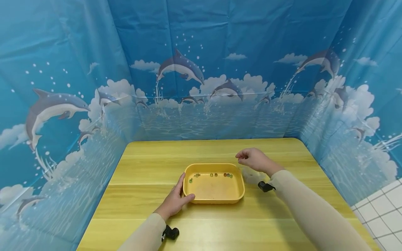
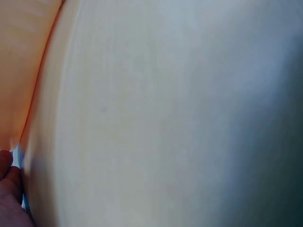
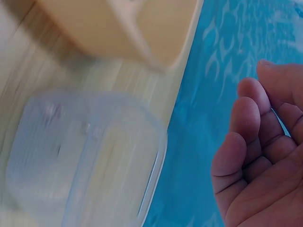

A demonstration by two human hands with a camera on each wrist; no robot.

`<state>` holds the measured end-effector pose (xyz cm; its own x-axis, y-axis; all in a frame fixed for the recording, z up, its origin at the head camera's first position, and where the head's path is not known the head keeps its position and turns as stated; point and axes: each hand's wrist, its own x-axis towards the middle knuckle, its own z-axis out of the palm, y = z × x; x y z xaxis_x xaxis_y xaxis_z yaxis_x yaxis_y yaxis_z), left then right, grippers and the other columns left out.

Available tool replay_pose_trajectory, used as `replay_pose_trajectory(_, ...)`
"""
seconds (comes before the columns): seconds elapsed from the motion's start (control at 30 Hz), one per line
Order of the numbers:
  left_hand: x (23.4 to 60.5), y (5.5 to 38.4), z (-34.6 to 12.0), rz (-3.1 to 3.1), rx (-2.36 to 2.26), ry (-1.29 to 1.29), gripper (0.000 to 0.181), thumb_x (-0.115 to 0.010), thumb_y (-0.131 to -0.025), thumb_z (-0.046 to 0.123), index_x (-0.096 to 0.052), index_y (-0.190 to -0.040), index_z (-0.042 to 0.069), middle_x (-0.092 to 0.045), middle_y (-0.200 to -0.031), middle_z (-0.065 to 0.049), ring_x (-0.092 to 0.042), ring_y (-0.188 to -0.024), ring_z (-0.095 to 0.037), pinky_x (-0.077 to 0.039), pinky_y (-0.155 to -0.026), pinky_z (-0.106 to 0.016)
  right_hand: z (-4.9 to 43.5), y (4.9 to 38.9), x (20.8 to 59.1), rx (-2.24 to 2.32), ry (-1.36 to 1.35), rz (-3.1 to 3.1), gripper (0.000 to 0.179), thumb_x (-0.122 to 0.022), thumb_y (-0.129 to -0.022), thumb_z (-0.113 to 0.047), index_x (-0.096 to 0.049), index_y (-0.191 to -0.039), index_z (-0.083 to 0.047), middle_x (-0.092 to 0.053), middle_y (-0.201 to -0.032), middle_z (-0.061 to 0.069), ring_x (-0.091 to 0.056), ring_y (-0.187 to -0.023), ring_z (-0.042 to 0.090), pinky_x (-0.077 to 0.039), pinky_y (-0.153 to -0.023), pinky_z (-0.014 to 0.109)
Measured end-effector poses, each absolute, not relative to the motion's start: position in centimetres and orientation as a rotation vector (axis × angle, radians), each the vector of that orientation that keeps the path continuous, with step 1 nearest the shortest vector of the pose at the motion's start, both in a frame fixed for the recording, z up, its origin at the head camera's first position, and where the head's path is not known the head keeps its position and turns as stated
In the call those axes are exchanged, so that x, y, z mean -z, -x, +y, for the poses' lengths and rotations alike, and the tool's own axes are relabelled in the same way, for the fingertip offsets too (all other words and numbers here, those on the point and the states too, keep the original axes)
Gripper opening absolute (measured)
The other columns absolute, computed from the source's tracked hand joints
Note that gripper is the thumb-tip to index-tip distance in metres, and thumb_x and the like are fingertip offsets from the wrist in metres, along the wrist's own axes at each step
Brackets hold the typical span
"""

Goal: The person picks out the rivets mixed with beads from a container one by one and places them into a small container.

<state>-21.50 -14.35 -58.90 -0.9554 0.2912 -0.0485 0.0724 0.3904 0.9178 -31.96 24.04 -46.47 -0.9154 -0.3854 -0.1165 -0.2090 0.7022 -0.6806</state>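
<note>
A shallow yellow tray sits on the table, with several small glass marbles along its far side and in its far left corner. My left hand holds the tray's near left corner, thumb at the front rim and fingers along the left wall. Above and beyond the tray's far right corner is my right hand, fingers curled and thumb close to the index finger. Whether something small is pinched there is hidden. Below this hand stands a clear plastic container, its contents unclear.
The wood-grain table is bordered at the back and sides by a blue dolphin-print curtain. White floor tiles show at the right. Black wrist cameras are worn under both cream sleeves.
</note>
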Motion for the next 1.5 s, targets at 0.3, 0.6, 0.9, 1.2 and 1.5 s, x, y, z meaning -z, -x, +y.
replay_pose_trajectory(0.3, 58.8, 22.0, -14.3, 2.480, -1.562, -0.318, 0.102, -0.076, -0.099, 0.038, -0.004, -0.171, 0.036, -0.025, -0.172, -0.019, -0.032, -0.157, -0.036, -0.028, -0.127, -0.055, 19.4, 32.0, 46.5, 1.045, 0.542, 2.619, 0.030, -0.065, -0.105, -0.016, -0.071, -0.134, -0.007, -0.073, -0.118, 0.007, -0.067, -0.108, 0.019, -0.058, -0.093, 0.041)
replay_pose_trajectory(0.6, 59.0, 22.2, -14.3, 2.491, -1.551, -0.315, 0.102, -0.075, -0.099, 0.040, -0.003, -0.171, 0.036, -0.026, -0.172, -0.018, -0.029, -0.158, -0.038, -0.026, -0.127, -0.057, 16.1, 32.0, 47.4, 1.033, 0.572, 2.593, 0.030, -0.068, -0.103, -0.013, -0.072, -0.132, -0.006, -0.074, -0.116, 0.007, -0.067, -0.101, 0.017, -0.057, -0.087, 0.038)
replay_pose_trajectory(0.9, 59.0, 22.3, -14.4, 2.490, -1.553, -0.303, 0.103, -0.075, -0.098, 0.042, -0.003, -0.171, 0.032, -0.024, -0.174, -0.016, -0.027, -0.159, -0.037, -0.024, -0.128, -0.057, 13.8, 32.2, 48.5, 1.063, 0.555, 2.533, 0.032, -0.068, -0.103, -0.012, -0.072, -0.134, -0.007, -0.074, -0.124, 0.012, -0.066, -0.093, 0.021, -0.052, -0.069, 0.032)
replay_pose_trajectory(1.2, 58.9, 22.0, -14.4, 2.476, -1.559, -0.311, 0.102, -0.074, -0.100, 0.040, -0.002, -0.171, 0.035, -0.024, -0.173, -0.019, -0.028, -0.158, -0.039, -0.026, -0.127, -0.057, 11.4, 32.7, 49.9, 1.082, 0.566, 2.509, 0.031, -0.070, -0.101, -0.009, -0.074, -0.131, -0.007, -0.074, -0.123, 0.010, -0.068, -0.096, 0.025, -0.057, -0.076, 0.034)
replay_pose_trajectory(1.5, 59.1, 21.8, -14.5, 2.494, -1.509, -0.300, 0.103, -0.074, -0.099, 0.044, -0.001, -0.171, 0.034, -0.026, -0.172, -0.019, -0.030, -0.157, -0.040, -0.028, -0.126, -0.059, 9.0, 32.4, 51.0, 0.968, 0.646, 2.558, 0.029, -0.073, -0.099, -0.009, -0.077, -0.128, -0.009, -0.077, -0.120, 0.006, -0.070, -0.111, 0.020, -0.059, -0.093, 0.038)
